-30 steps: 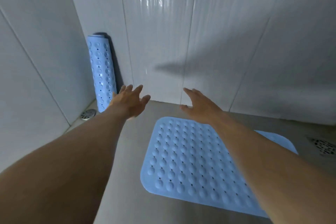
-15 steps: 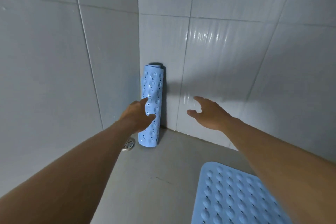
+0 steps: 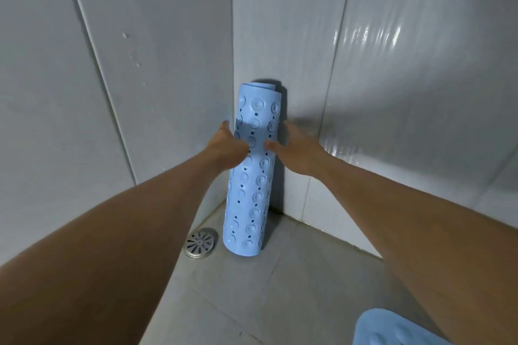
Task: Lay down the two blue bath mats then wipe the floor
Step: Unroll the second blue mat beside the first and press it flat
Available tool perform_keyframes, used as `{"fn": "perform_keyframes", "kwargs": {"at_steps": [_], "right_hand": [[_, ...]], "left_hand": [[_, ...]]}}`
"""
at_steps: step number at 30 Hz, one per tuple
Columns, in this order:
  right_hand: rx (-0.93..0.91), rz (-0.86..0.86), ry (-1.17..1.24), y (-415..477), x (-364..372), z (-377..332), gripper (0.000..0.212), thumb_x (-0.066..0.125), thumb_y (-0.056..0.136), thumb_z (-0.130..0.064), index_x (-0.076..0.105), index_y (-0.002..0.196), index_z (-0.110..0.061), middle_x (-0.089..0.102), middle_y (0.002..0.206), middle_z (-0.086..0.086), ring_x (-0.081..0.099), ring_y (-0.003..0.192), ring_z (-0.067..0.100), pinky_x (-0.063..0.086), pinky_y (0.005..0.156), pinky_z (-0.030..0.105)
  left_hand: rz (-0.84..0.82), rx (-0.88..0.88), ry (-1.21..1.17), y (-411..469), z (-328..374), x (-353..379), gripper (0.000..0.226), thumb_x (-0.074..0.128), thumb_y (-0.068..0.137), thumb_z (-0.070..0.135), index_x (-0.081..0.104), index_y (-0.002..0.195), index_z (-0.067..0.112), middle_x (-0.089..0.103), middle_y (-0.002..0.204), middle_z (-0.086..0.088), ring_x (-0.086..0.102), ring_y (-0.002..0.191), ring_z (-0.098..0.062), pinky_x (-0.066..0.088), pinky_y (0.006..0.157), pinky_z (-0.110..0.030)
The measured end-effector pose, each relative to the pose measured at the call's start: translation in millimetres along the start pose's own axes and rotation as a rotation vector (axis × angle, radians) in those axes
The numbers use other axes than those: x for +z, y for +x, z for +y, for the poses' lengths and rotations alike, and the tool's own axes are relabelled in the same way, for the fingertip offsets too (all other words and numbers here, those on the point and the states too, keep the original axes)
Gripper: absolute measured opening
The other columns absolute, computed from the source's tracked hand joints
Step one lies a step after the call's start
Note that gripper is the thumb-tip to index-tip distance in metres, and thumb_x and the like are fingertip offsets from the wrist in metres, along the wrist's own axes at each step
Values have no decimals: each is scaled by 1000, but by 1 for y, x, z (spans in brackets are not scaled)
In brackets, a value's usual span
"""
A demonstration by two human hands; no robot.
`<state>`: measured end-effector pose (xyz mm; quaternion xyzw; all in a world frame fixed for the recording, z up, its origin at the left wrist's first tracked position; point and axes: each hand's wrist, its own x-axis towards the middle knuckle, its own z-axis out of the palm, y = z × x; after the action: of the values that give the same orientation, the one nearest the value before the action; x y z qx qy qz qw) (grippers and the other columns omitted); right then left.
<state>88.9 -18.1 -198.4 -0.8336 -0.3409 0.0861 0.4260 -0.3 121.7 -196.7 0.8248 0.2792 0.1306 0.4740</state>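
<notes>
Corner of 2 walls [image 3: 145, 70] in large pale grey glossy tiles, thin dark grout lines, light glinting off the rippled right-hand wall, matte grey tiled floor [image 3: 238, 297], 1 round metal drain cover [image 3: 200, 243] tucked near the corner

your rolled-up pale blue rubber bath mat with suction cups [image 3: 253, 173] stands upright in the tiled corner. the second blue mat [image 3: 392, 329] lies flat at your lower right.

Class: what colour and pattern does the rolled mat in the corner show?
Light blue rolled mat, round suction cups and small holes; head view.
</notes>
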Motion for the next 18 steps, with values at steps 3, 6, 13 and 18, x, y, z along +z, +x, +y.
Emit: {"fn": "perform_keyframes", "kwargs": {"at_steps": [3, 6, 13, 18], "right_hand": [[58, 1, 133, 20, 10, 10, 36, 62, 96, -19, 53, 131, -18, 65, 125, -5, 63, 109, 16, 55, 87, 32], [133, -26, 233, 29, 16, 9, 38, 63, 96, -21, 49, 132, -20, 64, 122, -4, 62, 105, 19, 51, 68, 30], [288, -225, 560, 20, 4, 9, 46, 71, 81, -4, 59, 121, -20, 75, 109, 1, 68, 106, 25, 52, 91, 49], [342, -398, 501, -13, -11, -1, 49, 70, 84, -1, 63, 121, -33, 71, 99, -1, 61, 90, 18, 48, 77, 36]], "left_hand": [[-79, -57, -84, 17, -9, 2, 88, 61, 90, 7, 6, 159, 16, 39, 153, -13, 48, 125, -26, 37, 90, -36], [-156, -110, -158, 26, -20, 1, 84, 69, 81, 12, 27, 154, 21, 52, 144, -8, 54, 123, -28, 40, 95, -49], [-217, -103, -233, 17, -38, -14, 50, 73, 78, 5, 62, 123, 24, 66, 125, 6, 52, 123, -22, 29, 94, -45], [-302, -156, -257, -16, -42, -18, 59, 71, 82, -2, 56, 123, 39, 59, 133, 6, 44, 129, -24, 30, 95, -41]]}}
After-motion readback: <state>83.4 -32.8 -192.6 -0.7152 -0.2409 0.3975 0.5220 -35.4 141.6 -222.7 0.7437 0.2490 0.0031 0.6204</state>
